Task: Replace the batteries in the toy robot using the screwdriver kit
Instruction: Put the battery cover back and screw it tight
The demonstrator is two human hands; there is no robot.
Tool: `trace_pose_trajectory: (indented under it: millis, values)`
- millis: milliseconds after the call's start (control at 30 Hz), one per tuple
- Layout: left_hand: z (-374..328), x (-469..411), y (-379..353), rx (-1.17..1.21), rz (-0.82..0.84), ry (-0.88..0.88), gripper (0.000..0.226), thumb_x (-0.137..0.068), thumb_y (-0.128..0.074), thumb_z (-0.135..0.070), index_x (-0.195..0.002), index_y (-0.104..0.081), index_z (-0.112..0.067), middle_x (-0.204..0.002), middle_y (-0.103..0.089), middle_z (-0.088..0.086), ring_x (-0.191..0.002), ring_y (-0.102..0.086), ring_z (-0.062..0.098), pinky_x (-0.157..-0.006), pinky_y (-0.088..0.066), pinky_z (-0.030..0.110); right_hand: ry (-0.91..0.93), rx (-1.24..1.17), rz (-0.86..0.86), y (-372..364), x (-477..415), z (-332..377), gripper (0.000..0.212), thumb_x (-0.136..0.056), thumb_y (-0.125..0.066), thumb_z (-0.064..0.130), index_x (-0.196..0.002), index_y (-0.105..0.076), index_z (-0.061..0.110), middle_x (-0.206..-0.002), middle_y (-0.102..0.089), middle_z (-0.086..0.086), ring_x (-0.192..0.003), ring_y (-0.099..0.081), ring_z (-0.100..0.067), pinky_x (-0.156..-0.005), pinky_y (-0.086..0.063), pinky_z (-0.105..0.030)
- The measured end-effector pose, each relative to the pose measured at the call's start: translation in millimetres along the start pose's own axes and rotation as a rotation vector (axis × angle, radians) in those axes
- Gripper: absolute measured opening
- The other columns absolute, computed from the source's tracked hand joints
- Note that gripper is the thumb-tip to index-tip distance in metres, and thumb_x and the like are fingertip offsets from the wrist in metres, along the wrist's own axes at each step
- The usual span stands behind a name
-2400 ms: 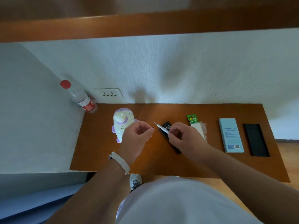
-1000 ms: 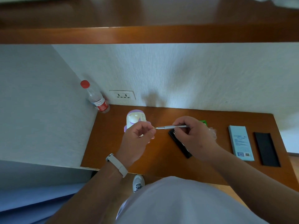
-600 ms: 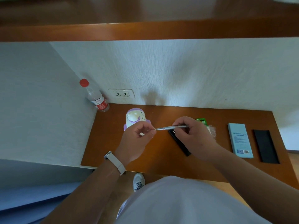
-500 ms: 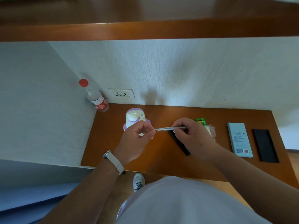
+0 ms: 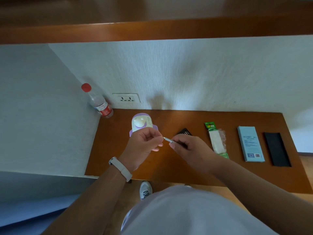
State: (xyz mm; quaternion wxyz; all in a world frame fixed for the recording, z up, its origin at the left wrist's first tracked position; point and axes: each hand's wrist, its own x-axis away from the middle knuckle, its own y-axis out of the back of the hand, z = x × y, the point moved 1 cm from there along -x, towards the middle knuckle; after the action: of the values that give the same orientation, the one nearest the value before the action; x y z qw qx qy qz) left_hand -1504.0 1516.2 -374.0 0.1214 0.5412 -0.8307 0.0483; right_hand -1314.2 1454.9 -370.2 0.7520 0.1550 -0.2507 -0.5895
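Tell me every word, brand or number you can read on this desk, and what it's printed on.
"GP": yellow letters, as far as I can tell, at the top of the green card of the battery pack; the marks beside them are too blurred.
On the blue box: lines of print and a barcode, too small to read.
On the water bottle: a red label, too blurred to read.
No other text shows.
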Motion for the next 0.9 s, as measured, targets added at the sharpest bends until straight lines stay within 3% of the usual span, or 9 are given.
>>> trace_pose_trajectory:
  millis: [200, 300, 567, 633, 767, 900]
  values:
    - [-4, -4, 10, -0.02, -0.003, -0.034, 0.016, -0.09, -0.07, -0.007, -0.084, -0.074, -0.022, -0.077, -0.074, 0.002, -0.074, -0.072, 0.014, -0.065, -0.058, 0.023, 0.03, -0.047, -0.051, -15, -14, 7, 0.024, -0.103, -0.047, 0.037, -0.081, -0.055, 0.032, -0.062, -0.049, 0.01, -0.056, -0.043, -0.003, -0.054, -0.037, -0.027]
    - [-4, -7, 19, -0.02, -0.019, -0.039, 0.018, -0.089, -0.07, -0.006, -0.083, -0.074, -0.022, -0.077, -0.074, 0.003, -0.073, -0.072, 0.015, -0.065, -0.057, 0.022, 0.043, -0.058, -0.075, -22, -23, 9, 0.023, -0.103, -0.046, 0.036, -0.083, -0.057, 0.029, -0.063, -0.05, 0.013, -0.055, -0.043, -0.003, -0.051, -0.035, -0.019]
    - [3, -15, 35, 0.011, 0.009, -0.037, 0.03, -0.091, -0.066, -0.002, -0.076, -0.075, -0.027, -0.079, -0.075, -0.004, -0.068, -0.071, 0.009, -0.063, -0.054, 0.016, 0.064, -0.099, -0.141, -38, -45, 16, 0.022, -0.102, -0.049, 0.03, -0.083, -0.054, 0.04, -0.068, -0.054, 0.025, -0.058, -0.047, 0.0, -0.052, -0.038, -0.011]
    - [6, -17, 41, 0.027, 0.014, -0.039, 0.019, -0.089, -0.068, -0.005, -0.08, -0.074, -0.021, -0.08, -0.075, -0.004, -0.07, -0.072, 0.011, -0.062, -0.054, 0.017, 0.045, -0.121, -0.156, -41, -51, 15, 0.02, -0.102, -0.05, 0.03, -0.085, -0.057, 0.038, -0.068, -0.055, 0.025, -0.058, -0.047, 0.0, -0.052, -0.037, -0.011]
    - [24, -27, 62, -0.135, -0.156, -0.025, 0.007, -0.09, -0.07, -0.013, -0.092, -0.07, -0.02, -0.09, -0.072, 0.002, -0.091, -0.069, 0.022, -0.072, -0.059, 0.028, -0.039, -0.19, -0.207, -47, -62, 9, 0.022, -0.102, -0.049, 0.033, -0.084, -0.061, 0.025, -0.064, -0.054, 0.023, -0.056, -0.045, 0.0, -0.051, -0.037, -0.013]
    - [36, -42, 84, -0.257, -0.319, -0.005, 0.013, -0.092, -0.069, -0.02, -0.097, -0.063, -0.03, -0.093, -0.066, -0.006, -0.084, -0.062, -0.001, -0.069, -0.051, 0.016, -0.168, -0.284, -0.237, -57, -72, 3, 0.028, -0.101, -0.049, 0.039, -0.08, -0.058, 0.025, -0.058, -0.05, 0.019, -0.05, -0.04, 0.0, -0.045, -0.034, -0.015]
